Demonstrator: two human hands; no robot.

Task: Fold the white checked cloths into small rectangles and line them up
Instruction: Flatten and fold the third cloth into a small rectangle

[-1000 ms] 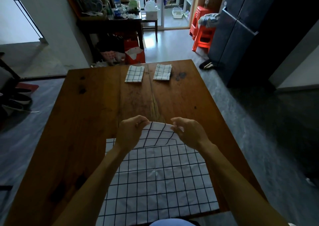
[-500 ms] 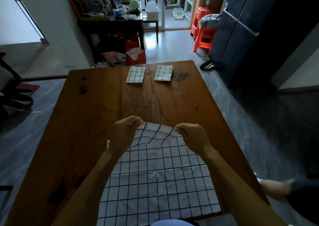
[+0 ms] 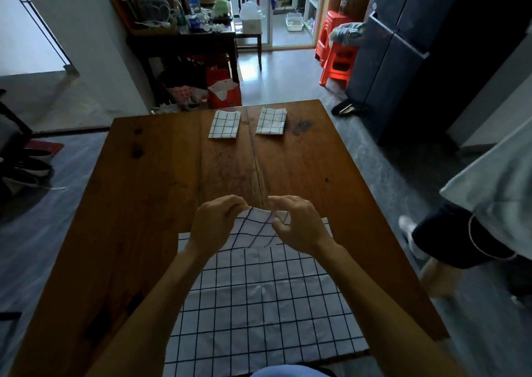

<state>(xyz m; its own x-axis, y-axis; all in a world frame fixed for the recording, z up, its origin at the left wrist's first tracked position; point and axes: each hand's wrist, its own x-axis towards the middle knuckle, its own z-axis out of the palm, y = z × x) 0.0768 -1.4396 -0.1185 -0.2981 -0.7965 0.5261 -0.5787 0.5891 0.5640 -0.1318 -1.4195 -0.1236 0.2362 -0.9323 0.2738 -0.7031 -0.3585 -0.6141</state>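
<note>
A large white checked cloth [image 3: 264,299] lies spread on the near part of the wooden table [image 3: 149,192]. Its far edge is lifted off the wood and bunched between my hands. My left hand [image 3: 214,224] pinches that raised edge on the left. My right hand [image 3: 299,224] pinches it on the right, close beside the left. Two small folded checked cloths sit side by side near the table's far edge: one on the left [image 3: 224,124], one on the right [image 3: 271,121].
Another person [image 3: 486,212] in a light top and dark shorts stands at the table's right side. Beyond the far edge are a cluttered dark side table [image 3: 184,37], red plastic stools [image 3: 336,57] and a dark cabinet [image 3: 403,45].
My hands have drawn closer together along the cloth's lifted far edge, bunching it more. A person has stepped into view at the right of the table.
</note>
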